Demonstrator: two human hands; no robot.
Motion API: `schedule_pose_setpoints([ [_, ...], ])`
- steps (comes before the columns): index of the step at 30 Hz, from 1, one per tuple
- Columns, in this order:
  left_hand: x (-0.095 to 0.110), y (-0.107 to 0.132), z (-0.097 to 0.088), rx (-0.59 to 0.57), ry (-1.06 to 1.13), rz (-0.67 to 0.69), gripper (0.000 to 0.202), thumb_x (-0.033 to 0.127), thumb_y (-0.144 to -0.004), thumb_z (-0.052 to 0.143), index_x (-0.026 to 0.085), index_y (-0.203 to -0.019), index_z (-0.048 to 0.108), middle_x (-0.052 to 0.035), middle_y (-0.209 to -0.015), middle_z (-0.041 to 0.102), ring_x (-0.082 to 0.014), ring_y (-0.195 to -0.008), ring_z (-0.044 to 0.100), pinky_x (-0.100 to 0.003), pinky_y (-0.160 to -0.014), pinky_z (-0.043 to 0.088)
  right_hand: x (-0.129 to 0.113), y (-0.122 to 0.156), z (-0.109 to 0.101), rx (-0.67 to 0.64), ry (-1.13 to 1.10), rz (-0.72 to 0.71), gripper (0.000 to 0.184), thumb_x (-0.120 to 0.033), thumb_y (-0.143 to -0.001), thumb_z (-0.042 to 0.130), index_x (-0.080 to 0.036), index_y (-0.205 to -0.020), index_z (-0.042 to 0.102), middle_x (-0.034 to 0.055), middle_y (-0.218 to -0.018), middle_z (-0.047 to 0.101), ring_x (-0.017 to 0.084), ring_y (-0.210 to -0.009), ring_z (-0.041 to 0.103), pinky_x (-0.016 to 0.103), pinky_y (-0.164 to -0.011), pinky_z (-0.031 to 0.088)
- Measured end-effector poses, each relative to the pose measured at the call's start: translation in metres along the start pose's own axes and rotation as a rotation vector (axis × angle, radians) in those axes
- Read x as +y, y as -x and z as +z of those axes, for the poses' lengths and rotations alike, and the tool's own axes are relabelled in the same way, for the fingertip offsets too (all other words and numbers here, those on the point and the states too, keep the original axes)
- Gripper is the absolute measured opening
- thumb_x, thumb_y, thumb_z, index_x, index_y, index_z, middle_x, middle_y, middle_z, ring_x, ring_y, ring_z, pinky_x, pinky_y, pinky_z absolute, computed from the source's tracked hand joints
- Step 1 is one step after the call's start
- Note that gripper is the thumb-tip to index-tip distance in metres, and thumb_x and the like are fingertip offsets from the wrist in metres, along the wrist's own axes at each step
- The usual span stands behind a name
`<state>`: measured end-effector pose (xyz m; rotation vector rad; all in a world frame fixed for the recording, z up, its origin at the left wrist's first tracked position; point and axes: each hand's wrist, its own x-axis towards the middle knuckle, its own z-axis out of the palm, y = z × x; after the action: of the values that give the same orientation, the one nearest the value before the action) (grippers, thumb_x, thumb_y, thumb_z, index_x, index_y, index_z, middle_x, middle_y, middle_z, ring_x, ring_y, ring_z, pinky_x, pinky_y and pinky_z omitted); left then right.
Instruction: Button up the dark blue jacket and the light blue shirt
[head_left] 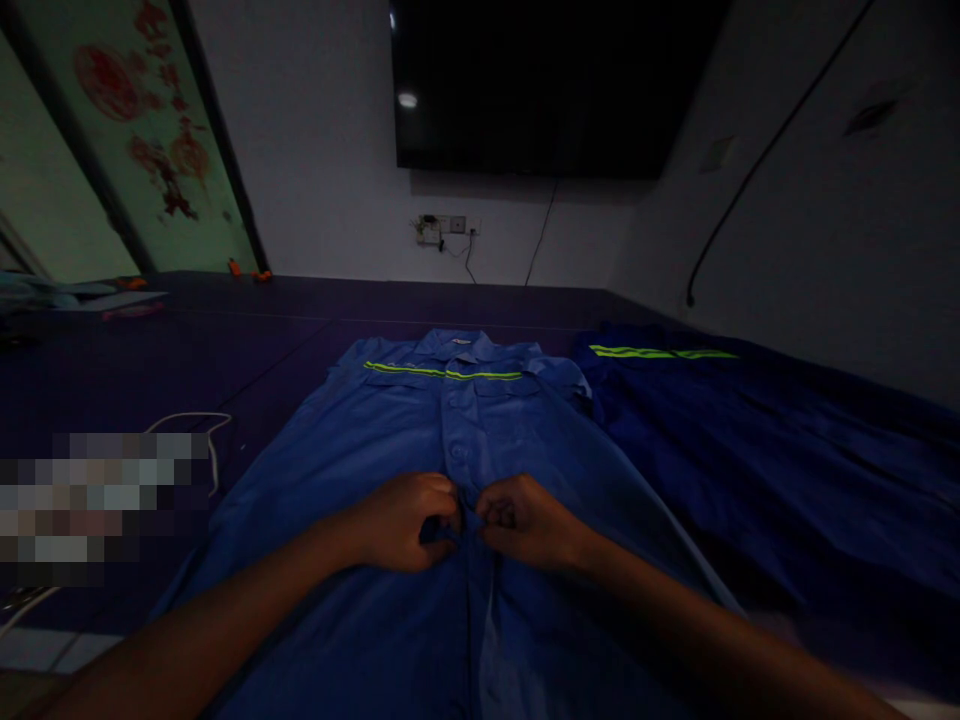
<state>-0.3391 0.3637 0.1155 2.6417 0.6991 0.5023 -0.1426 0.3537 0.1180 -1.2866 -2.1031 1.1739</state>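
Note:
A blue work shirt [334, 438] with a yellow-green stripe across the chest lies front up before me, collar pointing away. Both hands meet at its front opening, about halfway down. My left hand [411, 520] pinches the fabric edge left of the opening, thumb and fingers closed. Facing it, my right hand [529, 522] grips the other side of the placket with curled fingers. A button [457, 452] shows on the placket just above the hands. Whatever lies right between the fingertips is too dark to make out.
A darker blue garment [750, 440] with a yellow-green stripe lies to the right. The surface under the shirt is a dark purple mat [285, 315]. At left are a blurred-out item [97, 500] and a pale cable [214, 450]. A television [555, 80] hangs on the wall.

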Motion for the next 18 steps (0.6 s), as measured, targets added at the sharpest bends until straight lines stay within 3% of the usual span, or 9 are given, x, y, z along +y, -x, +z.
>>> schedule_pose_setpoints([
  [11, 0.000, -0.005, -0.003, 0.062, 0.341, -0.229, 0.006, 0.019, -0.065, 0.067, 0.013, -0.067, 0.065, 0.0000, -0.068, 0.064, -0.0084, -0.064, 0.057, -0.017, -0.060, 0.042, 0.000, -0.001, 0.005, 0.029, -0.214, 0.050, 0.007, -0.017, -0.066, 0.057, -0.014, -0.060, 0.057, -0.0039, -0.046, 0.053, 0.005, -0.039, 0.046, 0.014, -0.037, 0.032],
  [18, 0.000, -0.005, -0.004, 0.035, 0.333, -0.267, 0.006, 0.018, -0.063, 0.067, 0.013, -0.064, 0.065, 0.0009, -0.065, 0.063, -0.0078, -0.062, 0.056, -0.016, -0.058, 0.040, 0.001, -0.001, 0.010, -0.008, -0.262, 0.087, 0.013, -0.025, -0.067, 0.061, -0.013, -0.063, 0.059, -0.0036, -0.046, 0.055, 0.006, -0.036, 0.047, 0.014, -0.035, 0.034],
])
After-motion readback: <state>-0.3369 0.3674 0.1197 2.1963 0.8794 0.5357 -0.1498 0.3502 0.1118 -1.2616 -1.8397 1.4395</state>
